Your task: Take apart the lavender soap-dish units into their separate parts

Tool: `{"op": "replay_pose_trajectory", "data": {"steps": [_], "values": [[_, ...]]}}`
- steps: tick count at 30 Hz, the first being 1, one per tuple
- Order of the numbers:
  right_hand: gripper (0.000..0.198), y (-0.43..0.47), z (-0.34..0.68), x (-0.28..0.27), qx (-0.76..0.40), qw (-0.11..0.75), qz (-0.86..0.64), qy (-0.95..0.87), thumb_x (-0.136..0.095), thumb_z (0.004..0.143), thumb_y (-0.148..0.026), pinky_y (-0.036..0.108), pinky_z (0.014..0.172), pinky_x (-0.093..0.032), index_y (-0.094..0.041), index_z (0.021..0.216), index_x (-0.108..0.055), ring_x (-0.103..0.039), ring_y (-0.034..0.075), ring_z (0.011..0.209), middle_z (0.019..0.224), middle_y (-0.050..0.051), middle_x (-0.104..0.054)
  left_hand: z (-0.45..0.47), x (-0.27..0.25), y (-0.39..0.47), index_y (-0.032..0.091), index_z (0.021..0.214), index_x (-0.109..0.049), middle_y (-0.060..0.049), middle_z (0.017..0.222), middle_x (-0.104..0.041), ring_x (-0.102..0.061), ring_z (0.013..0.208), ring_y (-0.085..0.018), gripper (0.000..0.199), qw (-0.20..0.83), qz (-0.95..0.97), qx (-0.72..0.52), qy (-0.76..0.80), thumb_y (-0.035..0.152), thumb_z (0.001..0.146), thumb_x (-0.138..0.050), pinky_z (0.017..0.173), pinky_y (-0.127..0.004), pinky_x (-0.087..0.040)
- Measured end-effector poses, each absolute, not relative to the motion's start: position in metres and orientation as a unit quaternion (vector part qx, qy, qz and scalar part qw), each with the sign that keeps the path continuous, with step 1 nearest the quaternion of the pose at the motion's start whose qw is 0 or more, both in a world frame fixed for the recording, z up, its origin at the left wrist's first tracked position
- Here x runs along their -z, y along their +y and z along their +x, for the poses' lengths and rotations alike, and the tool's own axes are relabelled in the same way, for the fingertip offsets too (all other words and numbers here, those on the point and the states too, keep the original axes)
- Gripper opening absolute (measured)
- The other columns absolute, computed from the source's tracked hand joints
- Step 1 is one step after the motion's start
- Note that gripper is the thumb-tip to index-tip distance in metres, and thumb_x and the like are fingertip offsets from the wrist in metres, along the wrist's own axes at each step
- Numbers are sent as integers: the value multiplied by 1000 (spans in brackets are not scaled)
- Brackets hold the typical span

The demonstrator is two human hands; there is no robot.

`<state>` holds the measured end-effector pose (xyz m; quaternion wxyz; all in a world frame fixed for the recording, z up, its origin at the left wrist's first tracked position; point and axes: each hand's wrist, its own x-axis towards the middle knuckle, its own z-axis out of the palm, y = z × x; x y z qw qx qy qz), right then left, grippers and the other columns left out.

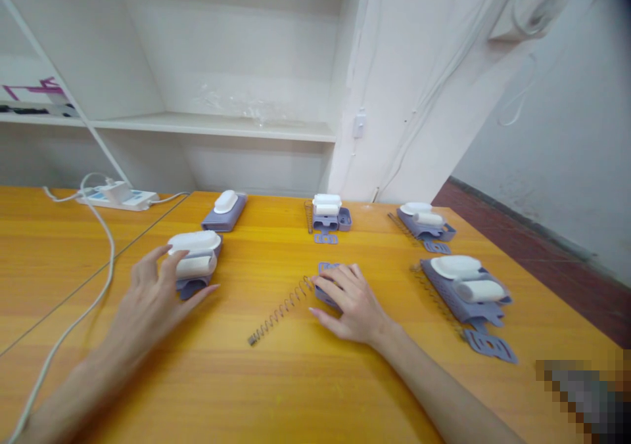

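Note:
My left hand (158, 293) is curled around a purple plastic case (217, 270) on the table, fingertips at its left side and thumb at its front. On that case are a white oval piece (194, 241) and a white cylinder (196, 266). My right hand (352, 303) covers a small purple plastic part (324, 294), fingers over its top and thumb in front; much of it is hidden. A flat purple cut-out plate (325, 267) shows just behind those fingers. A long metal coil spring (279, 316) lies to the left of my right hand.
Similar purple sets stand at the back middle (326, 217), back right (419, 221) and right (466, 293), with springs beside them. Another case (224, 217) sits back left. A white cable (106, 260) runs from a power strip (118, 196) along the left. Shelving (211, 123) rises behind.

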<state>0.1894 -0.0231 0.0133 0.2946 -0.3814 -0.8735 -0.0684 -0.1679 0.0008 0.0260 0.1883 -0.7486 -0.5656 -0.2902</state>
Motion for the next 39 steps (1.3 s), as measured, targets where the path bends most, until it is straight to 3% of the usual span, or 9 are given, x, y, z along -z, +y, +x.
{"op": "replay_pose_trajectory", "data": {"steps": [3, 9, 15, 17, 21, 23, 30, 39], "values": [[41, -26, 184, -15, 94, 264, -368, -887, -57, 83, -42, 44, 85, -34, -21, 118, -57, -50, 27, 104, 118, 12, -58, -159, -25, 2, 16, 131, -34, -20, 135, -35, -38, 126, -43, 62, 172, -740, 299, -577, 47, 82, -58, 90, -57, -47], [26, -28, 176, -14, 103, 233, -362, -897, -50, 88, -32, 46, 87, -32, -21, 110, -60, -51, 25, 102, 112, 10, -60, -175, -9, 11, 22, 129, -34, -13, 131, -36, -36, 127, -40, 55, 172, -727, 349, -566, 45, 83, -55, 96, -61, -43], [27, -26, 180, -10, 95, 271, -388, -876, -51, 88, -28, 43, 85, -34, -20, 111, -59, -51, 24, 98, 108, 10, -62, -169, -28, -12, 24, 128, -36, -13, 130, -39, -38, 125, -40, 63, 213, -732, 347, -546, 45, 76, -64, 96, -61, -42], [27, -24, 182, -8, 95, 291, -407, -860, -51, 87, -28, 42, 83, -35, -19, 111, -59, -51, 24, 100, 110, 11, -61, -154, -35, -24, 23, 122, -42, -12, 122, -47, -47, 116, -35, 54, 230, -749, 338, -521, 41, 76, -66, 93, -54, -46], [25, -22, 185, -6, 91, 305, -429, -845, -51, 87, -25, 39, 79, -36, -18, 110, -59, -52, 23, 98, 110, 11, -61, -106, -33, -43, 20, 103, -53, -7, 92, -59, -60, 81, -20, 19, 189, -863, 226, -411, 29, 87, -53, 69, -33, -52], [25, -21, 185, -6, 91, 304, -430, -846, -51, 87, -25, 39, 79, -36, -19, 110, -59, -52, 23, 98, 111, 11, -61, -78, -28, -47, 21, 107, -54, -6, 87, -59, -59, 74, -19, 19, 157, -891, 160, -396, 21, 90, -45, 61, -30, -50], [25, -21, 186, -7, 93, 295, -433, -846, -51, 88, -24, 39, 79, -36, -19, 110, -59, -52, 23, 98, 111, 10, -62, -37, -19, -31, 20, 95, -56, -5, 83, -58, -57, 76, -19, 21, 107, -906, 58, -406, 6, 86, -42, 62, -27, -48], [30, -19, 187, -5, 114, 262, -507, -814, -48, 89, -32, 37, 74, -38, -17, 113, -59, -56, 23, 87, 97, 11, -65, -70, -26, -9, 16, 89, -61, -10, 82, -56, -53, 83, -24, 19, 211, -828, 60, -516, 16, 89, -41, 65, -32, -44]]}}
